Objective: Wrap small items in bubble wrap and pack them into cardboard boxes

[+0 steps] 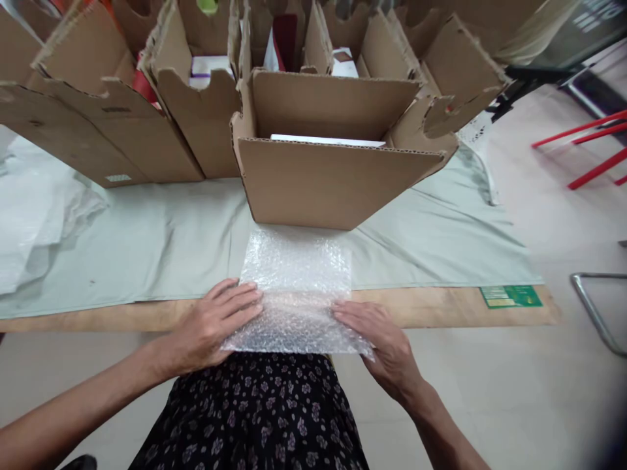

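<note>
A clear piece of bubble wrap (294, 287) lies across the table's front edge, and its near end overhangs toward my lap. My left hand (220, 316) grips its left side, with the fingers on top and the thumb hidden below. On the opposite side, my right hand (375, 329) holds the wrap in the same way, the fingertips resting on its upper face. Just beyond the far end of the wrap stands a brown cardboard box (337, 186) with an open top. Part of a white flat item (328, 140) shows inside that box.
Several more open cardboard bins (122, 124) stand in a row behind, with boxed goods inside. White translucent packaging (34, 209) is piled at the left on the pale green cloth (161, 241). A green card (512, 296) lies at the table's right front edge. Red bars (582, 137) show at the right.
</note>
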Motion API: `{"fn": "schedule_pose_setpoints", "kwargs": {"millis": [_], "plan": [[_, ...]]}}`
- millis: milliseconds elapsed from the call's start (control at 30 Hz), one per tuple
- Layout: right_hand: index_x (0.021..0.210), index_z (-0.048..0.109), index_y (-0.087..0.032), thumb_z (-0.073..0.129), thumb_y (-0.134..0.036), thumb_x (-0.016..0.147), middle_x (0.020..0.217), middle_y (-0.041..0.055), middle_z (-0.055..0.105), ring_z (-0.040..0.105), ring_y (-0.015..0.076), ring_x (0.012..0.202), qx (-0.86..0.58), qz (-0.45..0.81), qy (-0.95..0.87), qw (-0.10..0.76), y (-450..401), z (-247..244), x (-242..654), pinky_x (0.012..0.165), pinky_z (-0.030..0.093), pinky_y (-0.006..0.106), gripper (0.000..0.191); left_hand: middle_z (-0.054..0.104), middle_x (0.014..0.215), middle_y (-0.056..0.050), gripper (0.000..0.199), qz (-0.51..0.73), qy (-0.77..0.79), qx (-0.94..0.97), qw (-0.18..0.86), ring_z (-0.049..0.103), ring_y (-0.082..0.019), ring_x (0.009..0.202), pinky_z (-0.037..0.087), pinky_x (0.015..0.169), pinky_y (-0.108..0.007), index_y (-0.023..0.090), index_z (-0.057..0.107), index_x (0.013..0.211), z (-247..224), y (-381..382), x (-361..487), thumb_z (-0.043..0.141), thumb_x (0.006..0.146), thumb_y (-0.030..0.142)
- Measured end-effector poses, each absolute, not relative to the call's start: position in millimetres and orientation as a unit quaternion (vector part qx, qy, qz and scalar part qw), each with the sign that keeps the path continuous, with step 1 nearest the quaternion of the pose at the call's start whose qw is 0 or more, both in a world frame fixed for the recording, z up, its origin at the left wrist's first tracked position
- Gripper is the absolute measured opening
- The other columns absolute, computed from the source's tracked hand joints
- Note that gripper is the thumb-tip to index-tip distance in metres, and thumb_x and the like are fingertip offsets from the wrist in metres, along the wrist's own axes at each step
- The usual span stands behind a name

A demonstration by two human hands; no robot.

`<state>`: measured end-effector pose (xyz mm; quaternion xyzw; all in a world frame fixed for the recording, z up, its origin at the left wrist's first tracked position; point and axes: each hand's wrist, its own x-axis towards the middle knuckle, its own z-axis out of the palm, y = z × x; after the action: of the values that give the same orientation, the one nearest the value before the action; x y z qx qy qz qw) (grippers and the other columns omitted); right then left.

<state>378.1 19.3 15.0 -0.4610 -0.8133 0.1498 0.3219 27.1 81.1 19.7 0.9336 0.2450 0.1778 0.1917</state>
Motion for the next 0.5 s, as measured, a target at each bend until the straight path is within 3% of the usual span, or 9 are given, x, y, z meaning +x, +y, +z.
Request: {"fn": "schedule_pose_setpoints", "kwargs": {"millis": [100,167,233,300,400,500], "plan": [[0.116,0.072,-0.025,0.054,-0.022,0.105,0.104,0.0026,0.081,0.077,0.0185,0.093,-0.507,0.210,-0.762,0.343,13.1,24.0,377.0,0.083,0.061,0.033,0.022,0.080,0.115,-0.010,0.036,0.281,0.286,0.879,0.257,0.073,-0.026,0.115,0.056,0.103,-0.047,0.021,0.066,0.128,26.7,83.0,37.4,0.062,0.094,0.010],[0.104,0.075,-0.024,0.057,-0.028,0.104,0.091,0.0024,0.080,0.075,0.0182,0.079,-0.558,0.227,-0.722,0.340,12.1,28.9,372.1,0.073,0.060,0.030,0.019,0.081,0.097,-0.006,0.020,0.289,0.346,0.842,0.297,0.075,-0.021,0.092,0.059,0.086,-0.036,0.021,0.072,0.112,36.1,85.4,45.7,0.060,0.097,0.015],[0.094,0.075,-0.023,0.058,-0.033,0.103,0.080,0.0020,0.077,0.071,0.0178,0.068,-0.609,0.223,-0.683,0.336,16.1,31.2,366.2,0.066,0.057,0.029,0.021,0.075,0.079,-0.001,0.016,0.253,0.421,0.809,0.323,0.069,-0.015,0.070,0.054,0.066,-0.027,0.021,0.072,0.092,45.4,89.3,53.6,0.058,0.099,0.022],[0.083,0.071,-0.023,0.059,-0.037,0.102,0.069,0.0005,0.070,0.064,0.0164,0.060,-0.644,0.211,-0.655,0.335,24.8,30.2,361.6,0.059,0.053,0.027,0.027,0.061,0.063,0.004,0.027,0.214,0.481,0.781,0.336,0.055,-0.011,0.055,0.043,0.053,-0.023,0.020,0.064,0.075,50.7,94.4,59.9,0.056,0.099,0.027],[0.067,0.059,-0.023,0.060,-0.041,0.101,0.057,-0.0020,0.057,0.052,0.0138,0.053,-0.673,0.159,-0.646,0.324,41.7,22.8,359.4,0.054,0.044,0.027,0.039,0.044,0.056,0.006,0.035,0.222,0.513,0.775,0.294,0.040,-0.009,0.050,0.032,0.049,-0.024,0.021,0.047,0.064,48.4,103.2,64.8,0.055,0.096,0.029],[0.064,0.056,-0.022,0.059,-0.046,0.101,0.055,-0.0022,0.053,0.046,0.0129,0.052,-0.680,0.074,-0.663,0.304,55.8,11.3,360.2,0.057,0.041,0.028,0.044,0.044,0.059,0.006,0.035,0.229,0.514,0.798,0.216,0.039,-0.009,0.053,0.032,0.054,-0.025,0.021,0.041,0.064,40.1,110.9,66.3,0.055,0.096,0.027]]}}
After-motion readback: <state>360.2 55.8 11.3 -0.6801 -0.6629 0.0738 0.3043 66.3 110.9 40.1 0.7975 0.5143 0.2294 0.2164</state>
